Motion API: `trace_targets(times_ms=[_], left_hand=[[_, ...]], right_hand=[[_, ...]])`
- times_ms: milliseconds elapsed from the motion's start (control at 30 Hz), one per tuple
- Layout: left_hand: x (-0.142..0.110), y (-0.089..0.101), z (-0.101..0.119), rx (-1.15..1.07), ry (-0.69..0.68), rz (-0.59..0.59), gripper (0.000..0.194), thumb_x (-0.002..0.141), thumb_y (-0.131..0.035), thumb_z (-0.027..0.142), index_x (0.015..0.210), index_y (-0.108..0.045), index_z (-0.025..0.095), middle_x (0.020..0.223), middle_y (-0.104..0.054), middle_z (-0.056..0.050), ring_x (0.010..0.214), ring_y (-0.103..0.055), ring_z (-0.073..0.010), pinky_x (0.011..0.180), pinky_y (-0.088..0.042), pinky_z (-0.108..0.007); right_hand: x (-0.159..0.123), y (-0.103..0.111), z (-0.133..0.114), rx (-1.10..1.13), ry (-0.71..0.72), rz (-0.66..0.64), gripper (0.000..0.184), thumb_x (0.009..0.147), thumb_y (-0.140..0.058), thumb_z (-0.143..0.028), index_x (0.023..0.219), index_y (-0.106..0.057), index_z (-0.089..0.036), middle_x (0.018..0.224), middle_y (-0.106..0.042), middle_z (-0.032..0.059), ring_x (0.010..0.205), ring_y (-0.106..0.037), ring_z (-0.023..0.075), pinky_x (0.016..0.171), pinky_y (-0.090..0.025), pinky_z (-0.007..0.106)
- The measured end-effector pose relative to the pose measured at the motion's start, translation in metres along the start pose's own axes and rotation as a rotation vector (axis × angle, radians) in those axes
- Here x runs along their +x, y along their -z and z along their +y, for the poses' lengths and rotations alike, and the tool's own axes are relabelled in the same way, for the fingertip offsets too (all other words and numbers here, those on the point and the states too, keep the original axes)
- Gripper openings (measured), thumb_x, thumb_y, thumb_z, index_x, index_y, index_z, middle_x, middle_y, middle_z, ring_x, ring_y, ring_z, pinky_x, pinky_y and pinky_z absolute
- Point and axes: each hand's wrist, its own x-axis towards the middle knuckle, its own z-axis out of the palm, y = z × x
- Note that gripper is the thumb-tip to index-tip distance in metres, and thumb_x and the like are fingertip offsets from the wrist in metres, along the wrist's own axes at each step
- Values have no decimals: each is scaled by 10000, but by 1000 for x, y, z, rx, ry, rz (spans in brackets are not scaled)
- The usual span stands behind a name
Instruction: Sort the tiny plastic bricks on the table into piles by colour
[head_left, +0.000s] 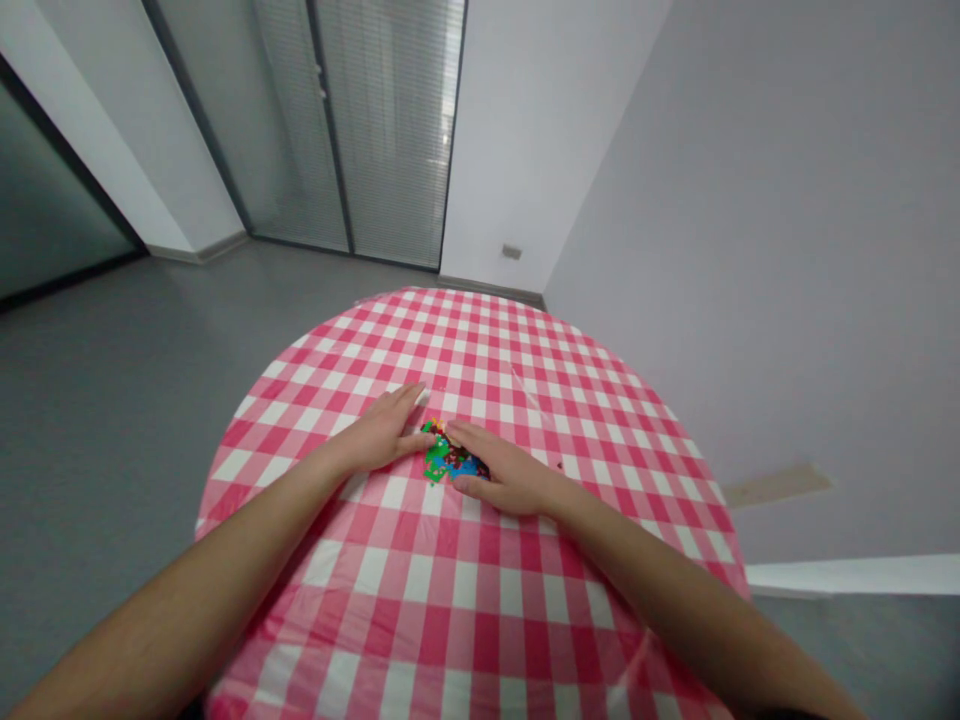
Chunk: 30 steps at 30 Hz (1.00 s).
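A small heap of tiny coloured pieces (pixel 442 458), green, blue, dark brown and a little yellow, lies in the middle of the checked tablecloth. Their exact kind is too small to make out. My left hand (pixel 384 430) rests at the heap's left side, fingers stretched forward and thumb reaching to the green pieces. From the right, my right hand (pixel 506 470) curves around the heap, its fingers and thumb apart. Part of the heap is hidden under the right hand. Neither hand grips anything that I can see.
A red and white checked cloth (pixel 480 570) covers the round table. One small dark piece (pixel 559 465) lies alone to the right of the right hand. Beyond the table are glass partitions (pixel 375 130) and a white wall (pixel 787 250) on the right.
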Motion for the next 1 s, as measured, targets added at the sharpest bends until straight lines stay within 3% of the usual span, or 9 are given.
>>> trace_targets(times_ms=[67, 200, 333, 500, 633, 767, 867, 1000], left_hand=[[1, 6, -10, 73, 84, 2, 843, 923, -476, 632, 1557, -303, 105, 1646, -266, -236, 1531, -246, -372, 1226, -240, -547], [3, 20, -27, 204, 242, -21, 828, 918, -448, 644, 1535, -352, 101, 1641, -274, -240, 1533, -231, -382, 1216, -225, -579], [2, 32, -44, 297, 487, 23, 843, 913, -447, 640, 1560, -323, 113, 1648, -249, -242, 1520, -246, -406, 1198, -216, -624], [2, 39, -58, 324, 672, 129, 833, 893, -484, 655, 1530, -387, 127, 1624, -300, -247, 1483, -304, -438, 1181, -241, -649], [3, 39, -59, 300, 667, 167, 777, 893, -485, 640, 1482, -443, 135, 1594, -359, -242, 1469, -332, -424, 1172, -248, -662], [3, 40, -53, 278, 667, 185, 754, 887, -500, 629, 1448, -476, 126, 1575, -387, -244, 1457, -347, -426, 1169, -251, -661], [2, 40, -50, 256, 663, 208, 736, 885, -502, 625, 1421, -502, 120, 1549, -424, -244, 1427, -385, -434, 1162, -259, -661], [4, 38, -50, 206, 630, 259, 655, 940, -402, 586, 1385, -531, 122, 1497, -492, -236, 1407, -418, -418, 1154, -252, -680]], right_hand=[[-25, 9, 7, -126, -67, 34, 912, 906, -578, -674, 1611, -276, -180, 1645, -304, 195, 1521, -275, 361, 1210, -302, 566], [-75, 21, 31, -351, -319, 69, 1142, 771, -653, -779, 1635, -218, -174, 1672, -187, 230, 1538, -170, 434, 1204, -263, 636], [-88, 12, 38, -407, -407, -6, 1158, 765, -633, -803, 1619, -261, -116, 1662, -172, 275, 1535, -160, 451, 1200, -266, 631], [-41, -6, 24, -393, -260, -23, 1127, 793, -567, -831, 1599, -297, -91, 1623, -264, 304, 1514, -238, 442, 1190, -256, 645], [8, -18, 11, -370, -133, -16, 1033, 816, -621, -763, 1595, -323, -153, 1611, -316, 271, 1498, -289, 417, 1192, -246, 638], [46, -31, 2, -356, 4, 2, 809, 895, -610, -661, 1535, -445, -194, 1585, -393, 223, 1484, -329, 382, 1187, -266, 610], [70, -40, 3, -353, 100, 37, 618, 952, -582, -572, 1441, -565, -195, 1536, -468, 203, 1437, -407, 359, 1169, -309, 565], [101, -45, 9, -332, 164, 108, 505, 975, -576, -512, 1337, -646, -168, 1436, -563, 192, 1379, -473, 322, 1137, -363, 499]])
